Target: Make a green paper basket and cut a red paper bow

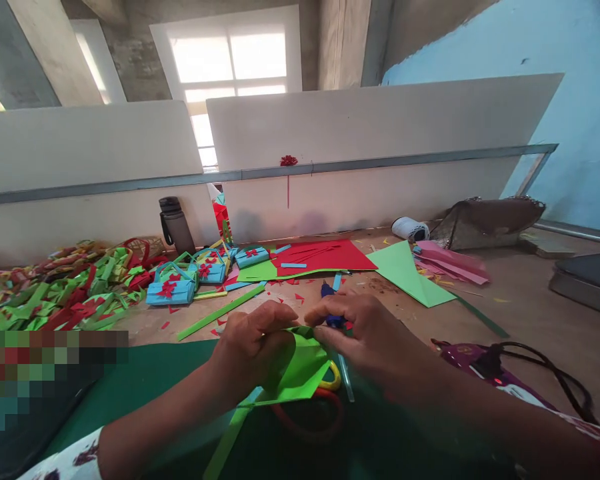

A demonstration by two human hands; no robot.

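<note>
My left hand (257,347) and my right hand (363,333) come close together over the dark green work surface. Both have their fingers pinched on the top edge of a bright green folded paper (305,370). Under the paper lie scissors; their yellow handle (333,377) and red handle (313,427) show in part. Just behind my right fingers is a blue glue gun (333,317), partly hidden, with a clear glue stick (347,380) near it. A light green paper strip (227,440) runs down from beneath the folded paper.
Left stands a heap of paper pieces (95,287), several blue paper bags (170,292) with red stars and a bottle (177,225). Red sheets (330,255) and a pale green sheet (413,270) lie ahead. Right are a power strip (495,373), a handbag (490,220) and a white spool (410,229).
</note>
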